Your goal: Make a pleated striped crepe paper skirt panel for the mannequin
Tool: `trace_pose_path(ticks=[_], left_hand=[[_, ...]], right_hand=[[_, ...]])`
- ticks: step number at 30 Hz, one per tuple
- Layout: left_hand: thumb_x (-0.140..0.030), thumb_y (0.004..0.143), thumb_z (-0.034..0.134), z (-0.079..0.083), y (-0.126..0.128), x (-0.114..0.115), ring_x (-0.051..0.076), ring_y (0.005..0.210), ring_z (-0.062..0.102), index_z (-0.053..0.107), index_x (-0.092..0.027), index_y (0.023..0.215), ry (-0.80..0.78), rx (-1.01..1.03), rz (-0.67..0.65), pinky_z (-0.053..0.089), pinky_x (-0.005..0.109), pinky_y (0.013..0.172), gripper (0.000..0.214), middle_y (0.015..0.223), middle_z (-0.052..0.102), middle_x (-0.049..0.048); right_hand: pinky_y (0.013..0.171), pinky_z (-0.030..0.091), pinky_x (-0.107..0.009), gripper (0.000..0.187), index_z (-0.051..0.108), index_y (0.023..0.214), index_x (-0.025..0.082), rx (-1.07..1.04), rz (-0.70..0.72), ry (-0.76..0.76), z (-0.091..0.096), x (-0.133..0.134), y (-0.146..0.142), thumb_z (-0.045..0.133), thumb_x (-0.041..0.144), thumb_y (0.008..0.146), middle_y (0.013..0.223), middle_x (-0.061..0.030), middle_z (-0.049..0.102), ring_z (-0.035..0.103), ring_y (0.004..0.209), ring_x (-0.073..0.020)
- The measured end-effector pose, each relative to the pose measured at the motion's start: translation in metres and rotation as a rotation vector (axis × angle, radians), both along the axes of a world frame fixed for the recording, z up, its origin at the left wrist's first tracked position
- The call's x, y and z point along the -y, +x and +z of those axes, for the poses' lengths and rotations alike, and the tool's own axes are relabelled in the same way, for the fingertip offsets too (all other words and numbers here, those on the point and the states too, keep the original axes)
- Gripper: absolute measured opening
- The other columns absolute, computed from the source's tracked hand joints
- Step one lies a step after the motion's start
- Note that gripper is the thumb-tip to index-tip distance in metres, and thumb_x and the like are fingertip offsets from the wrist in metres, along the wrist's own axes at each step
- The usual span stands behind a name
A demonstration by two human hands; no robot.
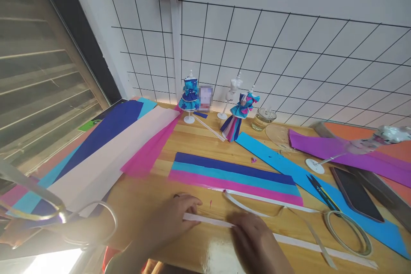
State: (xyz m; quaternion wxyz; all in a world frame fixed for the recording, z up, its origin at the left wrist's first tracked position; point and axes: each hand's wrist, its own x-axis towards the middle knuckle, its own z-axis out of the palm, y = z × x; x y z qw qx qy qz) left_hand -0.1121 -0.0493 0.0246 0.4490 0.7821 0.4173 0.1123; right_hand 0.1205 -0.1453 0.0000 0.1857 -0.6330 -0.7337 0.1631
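Close to the table's front edge, my left hand (183, 210) pinches the left end of a narrow white strip (212, 221). My right hand (255, 233), slightly blurred, has its fingers closed on the same strip further along, and the strip runs on past it to the right. Just beyond my hands lies a flat crepe-paper panel (237, 177) in dark blue, light blue and pink bands. A thin pale ribbon (247, 209) curls between the panel and my right hand. Over to the right lies a roll of tape (366, 242).
Coloured crepe sheets (112, 150) cover the left side. Small dress forms stand at the back, two wearing a blue dress (189, 94) and a striped gown (239, 115). Snips (323, 192) and a phone (356, 192) lie right on a blue strip (272, 162), near a glass (263, 120).
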Motion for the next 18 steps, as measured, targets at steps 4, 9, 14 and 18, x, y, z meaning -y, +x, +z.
trace_pose_path(ticks=[4, 9, 14, 18], left_hand=[[-0.037, 0.078, 0.05, 0.015, -0.004, 0.001, 0.018, 0.095, 0.057, 0.061, -0.026, 0.103, -0.294, 0.061, 0.081, 0.042, 0.027, 0.084, 0.029, 0.099, 0.064, 0.001], [-0.041, 0.075, 0.052, 0.018, -0.024, -0.009, 0.02, 0.097, 0.058, 0.063, -0.025, 0.097, -0.375, 0.087, 0.174, 0.042, 0.028, 0.085, 0.029, 0.103, 0.065, 0.0014], [-0.041, 0.074, 0.053, 0.011, -0.048, -0.02, 0.02, 0.098, 0.057, 0.065, -0.025, 0.091, -0.336, 0.033, 0.296, 0.041, 0.029, 0.086, 0.027, 0.099, 0.066, 0.001], [-0.04, 0.074, 0.052, 0.008, -0.061, -0.021, 0.02, 0.093, 0.058, 0.066, -0.026, 0.085, -0.284, 0.035, 0.308, 0.042, 0.03, 0.084, 0.023, 0.093, 0.066, 0.0006]], right_hand=[[0.076, 0.045, -0.032, 0.024, 0.058, 0.095, 0.023, -0.119, -0.025, -0.103, 0.01, -0.004, -0.01, 0.035, 0.027, 0.088, 0.09, -0.0057, 0.064, 0.058, 0.085, -0.0186], [0.078, 0.045, -0.028, 0.025, 0.059, 0.097, 0.024, -0.218, -0.006, -0.169, 0.025, -0.017, -0.02, 0.037, 0.031, 0.087, 0.096, -0.0051, 0.065, 0.059, 0.09, -0.0175], [0.074, 0.047, -0.029, 0.028, 0.062, 0.096, 0.022, -0.276, -0.047, -0.239, 0.029, -0.024, -0.01, 0.04, 0.036, 0.085, 0.09, -0.0059, 0.067, 0.061, 0.084, -0.0197], [0.077, 0.048, -0.031, 0.034, 0.061, 0.105, 0.023, -0.337, -0.139, -0.268, 0.022, -0.021, 0.02, 0.047, 0.042, 0.081, 0.099, -0.0063, 0.066, 0.06, 0.091, -0.0223]])
